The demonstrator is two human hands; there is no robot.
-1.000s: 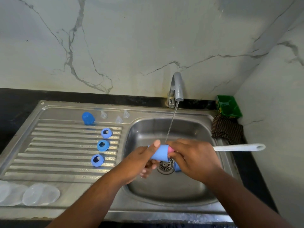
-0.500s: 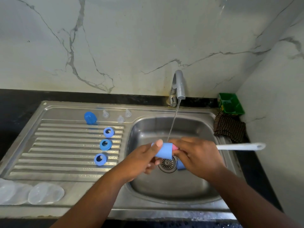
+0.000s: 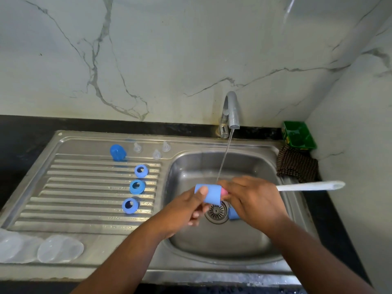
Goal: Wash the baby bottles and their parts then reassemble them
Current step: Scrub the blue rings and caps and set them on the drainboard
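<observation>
My left hand (image 3: 186, 211) grips a light blue bottle (image 3: 210, 194) sideways over the sink basin (image 3: 222, 247), under the running water. My right hand (image 3: 252, 200) holds a bottle brush; its white handle (image 3: 309, 186) sticks out to the right and its pink head sits in the bottle's mouth. Another blue bottle (image 3: 233, 213) lies by the drain (image 3: 216, 211), partly hidden by my right hand. On the drainboard (image 3: 84, 198) lie three blue collar rings (image 3: 137, 186), a blue cap (image 3: 118, 152), three clear nipples (image 3: 157, 154) and clear lids (image 3: 60, 249).
The grey tap (image 3: 232, 111) runs a thin stream into the basin. A green tray (image 3: 298, 135) and a dark checked cloth (image 3: 297, 164) sit in the back right corner. Marble walls close the back and right side.
The bottle and both hands have stayed under the stream, shifting only slightly; the brush handle still points right. The view has drifted a little.
</observation>
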